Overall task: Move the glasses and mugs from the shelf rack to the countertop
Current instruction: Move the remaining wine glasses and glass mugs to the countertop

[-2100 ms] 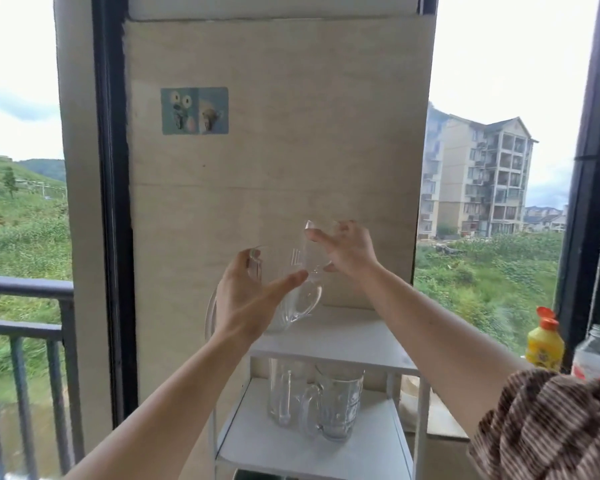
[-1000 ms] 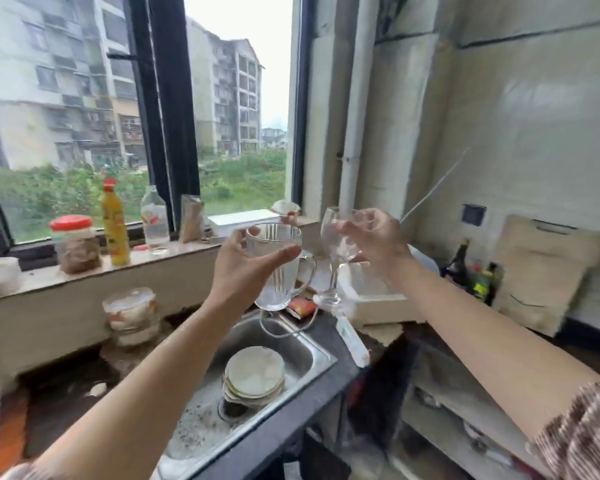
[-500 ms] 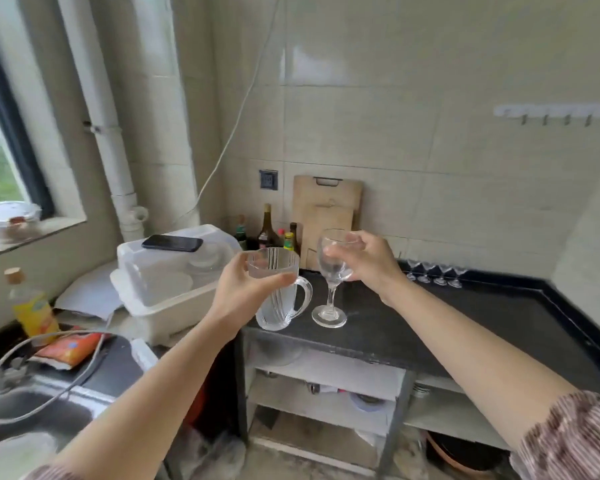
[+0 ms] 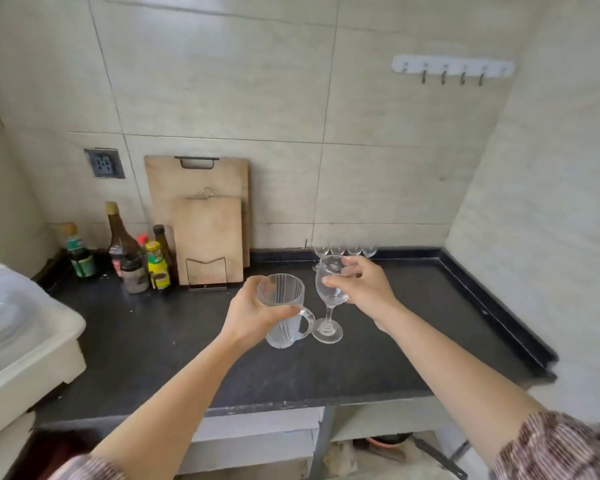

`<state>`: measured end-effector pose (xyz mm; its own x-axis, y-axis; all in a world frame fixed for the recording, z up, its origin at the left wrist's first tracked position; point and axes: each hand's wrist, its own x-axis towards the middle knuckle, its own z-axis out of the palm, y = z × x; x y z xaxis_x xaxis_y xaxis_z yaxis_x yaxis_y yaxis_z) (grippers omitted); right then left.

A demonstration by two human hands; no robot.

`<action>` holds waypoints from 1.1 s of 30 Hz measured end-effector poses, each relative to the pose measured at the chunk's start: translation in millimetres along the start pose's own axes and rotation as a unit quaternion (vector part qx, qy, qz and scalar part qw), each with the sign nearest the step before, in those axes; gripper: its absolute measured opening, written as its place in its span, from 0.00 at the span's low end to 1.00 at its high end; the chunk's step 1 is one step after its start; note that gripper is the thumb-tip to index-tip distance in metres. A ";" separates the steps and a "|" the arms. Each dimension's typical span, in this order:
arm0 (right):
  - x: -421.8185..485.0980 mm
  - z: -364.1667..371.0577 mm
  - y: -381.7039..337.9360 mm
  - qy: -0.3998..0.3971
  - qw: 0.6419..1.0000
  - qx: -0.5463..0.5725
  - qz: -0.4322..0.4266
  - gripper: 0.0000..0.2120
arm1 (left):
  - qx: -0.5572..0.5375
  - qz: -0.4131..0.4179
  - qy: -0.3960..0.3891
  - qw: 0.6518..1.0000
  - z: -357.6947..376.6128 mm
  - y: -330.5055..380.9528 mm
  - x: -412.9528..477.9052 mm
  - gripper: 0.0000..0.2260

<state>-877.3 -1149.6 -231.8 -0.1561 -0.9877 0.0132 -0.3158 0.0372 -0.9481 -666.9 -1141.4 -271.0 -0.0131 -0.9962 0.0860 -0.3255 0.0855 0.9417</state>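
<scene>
**A:** Where is everything right now?

**B:** Both pieces are over the middle of the dark table (image 4: 146, 344). The left hand (image 4: 252, 315) has its fingers and thumb curled round the body of the mug (image 4: 286, 320), just under the rim. The right hand (image 4: 366, 289) pinches the bowl of the wine glass (image 4: 329, 294) near the top, thumb on one side and fingers on the other. I cannot tell whether either base is touching the table yet.

**A:** So the step is the set-down. What would make it go well?

**B:** I'd say lower both straight down and keep them upright. The mug's handle points at the glass and sits just beside its foot, so I would ease the two apart first, or they may clink.

**A:** Which would you let go of first?

**B:** The mug, I think. It has a broad base and should stand by itself. The wine glass is top-heavy on a thin stem, so wait until its foot is flat before the fingers open, then lift the hand straight up.

**A:** Is there room?

**B:** Yes, to the right. A row of small glasses (image 4: 343, 251) stands along the back wall, with cutting boards (image 4: 208, 237) and bottles (image 4: 136, 261) to the left, so stay forward of those.
</scene>
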 end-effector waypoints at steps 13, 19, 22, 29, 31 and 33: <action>184.3 -64.3 104.6 0.020 0.997 -0.013 0.069 0.23 | 0.033 -0.071 -0.022 0.997 146.0 -51.0 172.0 0.36; 284.1 -88.8 156.5 -0.025 0.995 -0.039 0.084 0.28 | 0.119 -0.113 -0.036 0.986 210.9 -76.1 258.1 0.32; 327.1 -97.0 178.3 -0.050 0.993 -0.048 0.093 0.27 | 0.142 -0.136 -0.044 0.979 232.4 -89.4 294.6 0.31; 383.9 -114.2 214.0 -0.031 0.991 -0.045 0.125 0.27 | 0.200 -0.159 -0.066 0.964 251.6 -114.5 350.1 0.34; 393.2 -121.1 223.0 -0.017 0.991 -0.042 0.129 0.24 | 0.197 -0.167 -0.072 0.964 253.1 -120.3 360.2 0.33; 401.4 -128.3 231.3 -0.006 0.990 -0.043 0.133 0.23 | 0.182 -0.179 -0.075 0.964 253.1 -124.6 368.1 0.31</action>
<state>-1133.1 -1517.9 -405.0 -0.2330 -0.9431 -0.2372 -0.3445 0.3081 -0.8868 -870.5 -1522.8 -439.1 0.0332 -0.9545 -0.2965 -0.6447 -0.2471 0.7234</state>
